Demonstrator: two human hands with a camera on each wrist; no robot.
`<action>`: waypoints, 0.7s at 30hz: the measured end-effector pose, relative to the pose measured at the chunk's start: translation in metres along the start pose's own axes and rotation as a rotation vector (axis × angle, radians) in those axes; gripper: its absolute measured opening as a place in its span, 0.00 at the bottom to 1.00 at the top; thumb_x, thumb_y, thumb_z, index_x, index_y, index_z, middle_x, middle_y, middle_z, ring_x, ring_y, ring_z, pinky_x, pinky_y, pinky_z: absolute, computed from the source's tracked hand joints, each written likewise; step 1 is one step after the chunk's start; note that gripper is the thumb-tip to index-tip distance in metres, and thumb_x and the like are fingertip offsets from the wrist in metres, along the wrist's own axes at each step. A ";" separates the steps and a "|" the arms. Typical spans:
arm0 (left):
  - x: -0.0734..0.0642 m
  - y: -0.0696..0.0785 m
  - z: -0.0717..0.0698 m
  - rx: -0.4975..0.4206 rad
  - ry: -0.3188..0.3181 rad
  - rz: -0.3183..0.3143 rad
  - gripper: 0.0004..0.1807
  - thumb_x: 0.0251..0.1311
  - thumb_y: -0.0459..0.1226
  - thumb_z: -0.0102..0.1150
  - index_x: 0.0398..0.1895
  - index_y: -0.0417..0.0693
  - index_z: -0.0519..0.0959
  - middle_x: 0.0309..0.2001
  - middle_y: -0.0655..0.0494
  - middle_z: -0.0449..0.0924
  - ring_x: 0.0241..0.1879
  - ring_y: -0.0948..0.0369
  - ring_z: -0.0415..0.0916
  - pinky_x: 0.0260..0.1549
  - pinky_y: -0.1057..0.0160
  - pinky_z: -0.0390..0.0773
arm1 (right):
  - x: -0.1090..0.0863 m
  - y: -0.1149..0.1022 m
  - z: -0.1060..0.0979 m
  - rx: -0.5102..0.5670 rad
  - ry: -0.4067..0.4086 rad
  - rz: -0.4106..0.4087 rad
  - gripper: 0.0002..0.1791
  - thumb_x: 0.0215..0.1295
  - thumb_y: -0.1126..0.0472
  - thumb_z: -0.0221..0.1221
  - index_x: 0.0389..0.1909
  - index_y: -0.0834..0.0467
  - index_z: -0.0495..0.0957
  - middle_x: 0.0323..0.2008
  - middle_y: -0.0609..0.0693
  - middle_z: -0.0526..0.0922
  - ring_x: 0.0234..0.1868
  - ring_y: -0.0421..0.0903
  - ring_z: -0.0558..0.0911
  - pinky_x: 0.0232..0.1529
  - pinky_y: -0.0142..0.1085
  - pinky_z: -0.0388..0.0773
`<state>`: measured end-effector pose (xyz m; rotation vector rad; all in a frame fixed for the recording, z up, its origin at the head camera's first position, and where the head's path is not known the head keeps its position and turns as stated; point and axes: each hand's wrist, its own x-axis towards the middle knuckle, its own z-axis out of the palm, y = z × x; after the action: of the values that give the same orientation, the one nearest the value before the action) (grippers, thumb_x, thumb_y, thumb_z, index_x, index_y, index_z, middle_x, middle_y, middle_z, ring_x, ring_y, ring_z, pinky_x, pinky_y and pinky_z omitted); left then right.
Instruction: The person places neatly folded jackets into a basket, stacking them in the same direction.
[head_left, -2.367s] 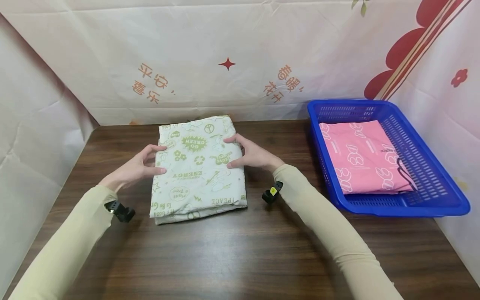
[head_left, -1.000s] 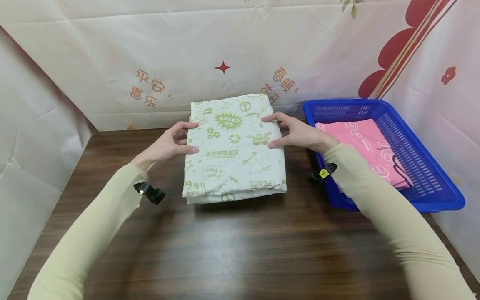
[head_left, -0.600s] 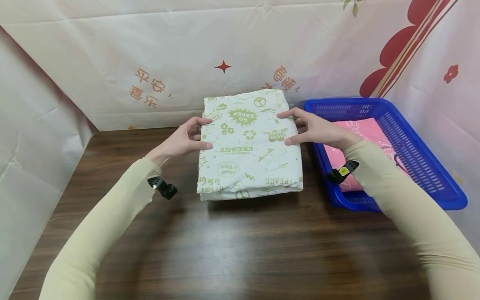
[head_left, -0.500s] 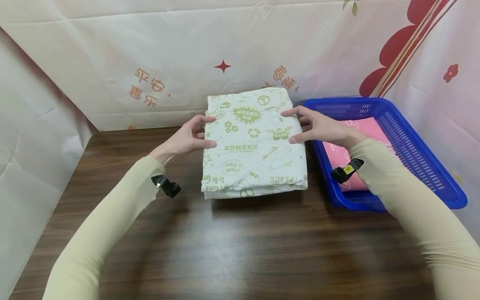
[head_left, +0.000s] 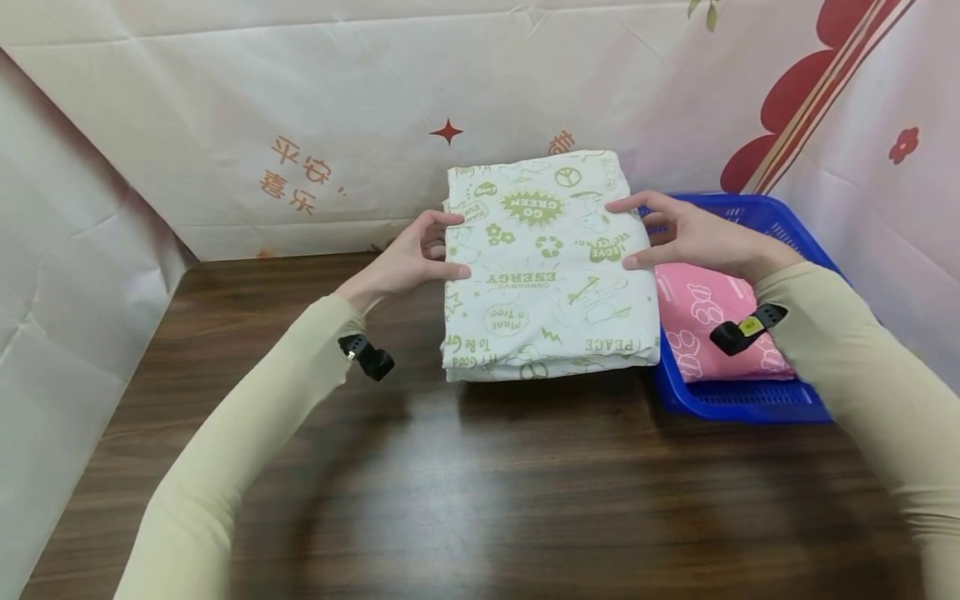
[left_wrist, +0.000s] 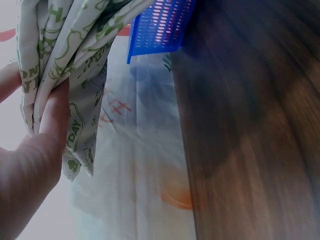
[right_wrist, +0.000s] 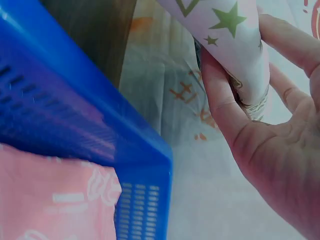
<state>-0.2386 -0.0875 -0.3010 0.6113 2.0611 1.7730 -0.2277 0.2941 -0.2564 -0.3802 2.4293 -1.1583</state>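
A folded white cloth with green print (head_left: 536, 279) is held up over the table between both hands. My left hand (head_left: 408, 260) grips its left edge, thumb and fingertips showing on the top face. On the opposite edge my right hand (head_left: 693, 237) pinches it the same way. In the left wrist view the layered folds of the cloth (left_wrist: 85, 115) lie between thumb and fingers of the left hand (left_wrist: 37, 160). The right wrist view has the right hand (right_wrist: 272, 135) curled round the cloth's edge, beside the blue basket (right_wrist: 130, 130). The cloth's underside is hidden in the head view.
The blue plastic basket (head_left: 738, 410) stands on the right of the dark wooden table (head_left: 420, 483), partly behind the right arm. A folded pink cloth with white figures (head_left: 708, 325) lies in it. A printed white curtain (head_left: 375, 100) closes off the back and sides.
The white cloth has been lifted off the table. Both hands have carried it to the right and upward, so its right edge now overlaps the basket's left side in the head view.
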 end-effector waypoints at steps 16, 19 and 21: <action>0.027 0.015 0.031 -0.023 -0.072 0.060 0.37 0.55 0.28 0.67 0.65 0.44 0.59 0.54 0.44 0.68 0.49 0.53 0.76 0.46 0.60 0.75 | -0.035 0.011 -0.034 -0.125 0.053 0.050 0.39 0.64 0.57 0.64 0.72 0.39 0.57 0.63 0.59 0.64 0.57 0.54 0.73 0.44 0.38 0.76; 0.032 0.018 0.039 -0.046 -0.079 0.079 0.37 0.54 0.27 0.67 0.65 0.45 0.60 0.54 0.44 0.69 0.48 0.54 0.76 0.45 0.61 0.74 | -0.041 0.015 -0.041 -0.129 0.065 0.030 0.38 0.65 0.60 0.63 0.72 0.40 0.57 0.63 0.60 0.63 0.59 0.59 0.71 0.42 0.38 0.77; 0.036 0.020 0.044 -0.065 -0.083 0.093 0.36 0.54 0.27 0.67 0.64 0.44 0.60 0.53 0.44 0.69 0.47 0.54 0.76 0.45 0.61 0.74 | -0.045 0.018 -0.046 -0.141 0.069 0.016 0.38 0.66 0.61 0.62 0.72 0.40 0.56 0.64 0.61 0.62 0.59 0.61 0.70 0.41 0.37 0.77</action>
<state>-0.2441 -0.0289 -0.2878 0.7605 1.9406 1.8260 -0.2121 0.3546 -0.2331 -0.3685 2.5775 -1.0118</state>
